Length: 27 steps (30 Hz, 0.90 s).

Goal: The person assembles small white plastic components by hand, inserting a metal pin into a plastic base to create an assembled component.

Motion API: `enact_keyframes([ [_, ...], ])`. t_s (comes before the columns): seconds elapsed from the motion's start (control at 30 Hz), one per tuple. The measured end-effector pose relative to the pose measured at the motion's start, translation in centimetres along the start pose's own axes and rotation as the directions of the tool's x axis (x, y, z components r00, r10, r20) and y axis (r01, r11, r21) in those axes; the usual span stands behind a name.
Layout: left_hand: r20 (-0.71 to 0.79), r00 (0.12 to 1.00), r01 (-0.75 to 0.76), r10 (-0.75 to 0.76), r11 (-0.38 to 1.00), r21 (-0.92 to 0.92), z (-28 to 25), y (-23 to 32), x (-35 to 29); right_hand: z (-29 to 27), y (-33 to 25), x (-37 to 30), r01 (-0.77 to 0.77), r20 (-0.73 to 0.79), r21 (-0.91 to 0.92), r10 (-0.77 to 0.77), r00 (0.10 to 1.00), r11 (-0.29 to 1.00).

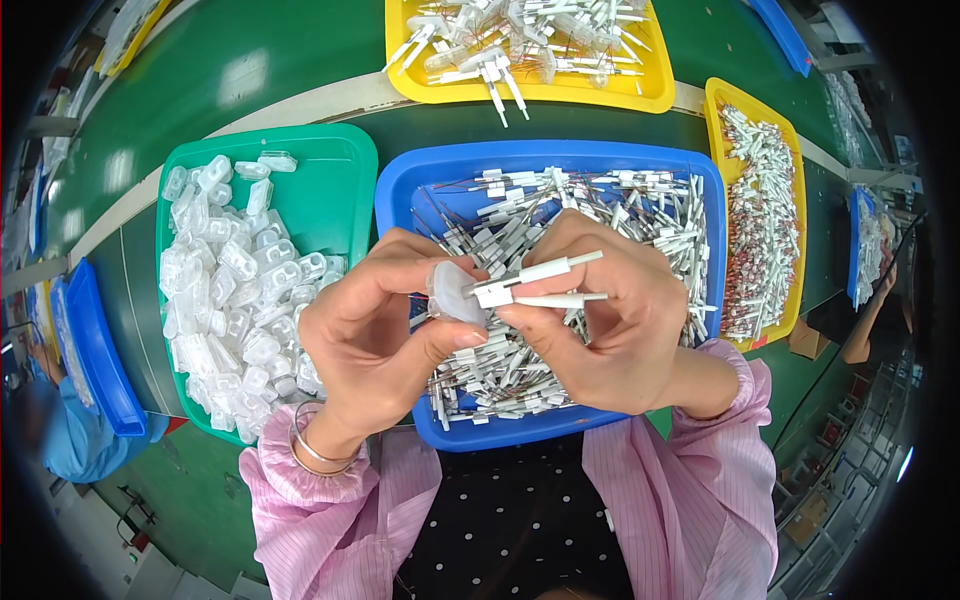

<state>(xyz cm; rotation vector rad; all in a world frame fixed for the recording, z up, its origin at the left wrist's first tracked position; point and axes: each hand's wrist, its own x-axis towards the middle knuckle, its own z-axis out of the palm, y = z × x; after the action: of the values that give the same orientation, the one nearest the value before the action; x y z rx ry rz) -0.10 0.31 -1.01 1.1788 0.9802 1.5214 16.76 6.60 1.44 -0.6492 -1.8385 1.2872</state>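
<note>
Head view: over the blue tray (550, 152), the left hand (365, 320) has fingers clamped on a clear cap (450, 292), the right hand (630, 320) on a white plug (494, 293). They meet, apparently partly joined; many loose caps (235, 260) and plugs (480, 385) are left. The plug lies nearly crosswise, prongs (560, 268) pointing right, slightly up.

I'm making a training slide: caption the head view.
Left hand holds a translucent plastic shell, right hand a two-pronged white piece, above a blue tray.

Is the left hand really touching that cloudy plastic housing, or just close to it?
Touching. The head view shows the left hand pinching the cloudy plastic housing, its thumb against the lower edge.
</note>
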Motion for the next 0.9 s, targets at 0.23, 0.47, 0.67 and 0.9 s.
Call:
enact_keyframes([
  [0.23,-0.011,0.998,-0.061,0.061,0.998,0.028,-0.2,0.0,0.6,-0.4,0.7,0.5,0.058,0.017,0.011,-0.058,0.998,0.998],
  [0.47,-0.086,0.953,0.043,0.291,0.151,0.988,-7.7,-0.4,2.7,-6.2,0.9,9.7,0.027,-0.057,-0.563,-0.071,0.996,0.826],
  [0.67,0.051,0.973,0.003,0.227,-0.231,0.973,-8.9,-1.9,3.9,-10.4,2.1,20.0,-0.287,-0.328,-0.801,0.016,0.945,0.525],
  [0.9,0.066,0.983,-0.031,0.171,-0.201,0.979,-9.1,-1.8,3.7,-10.3,5.7,19.5,0.106,0.107,-0.993,-0.782,0.614,-0.052],
])
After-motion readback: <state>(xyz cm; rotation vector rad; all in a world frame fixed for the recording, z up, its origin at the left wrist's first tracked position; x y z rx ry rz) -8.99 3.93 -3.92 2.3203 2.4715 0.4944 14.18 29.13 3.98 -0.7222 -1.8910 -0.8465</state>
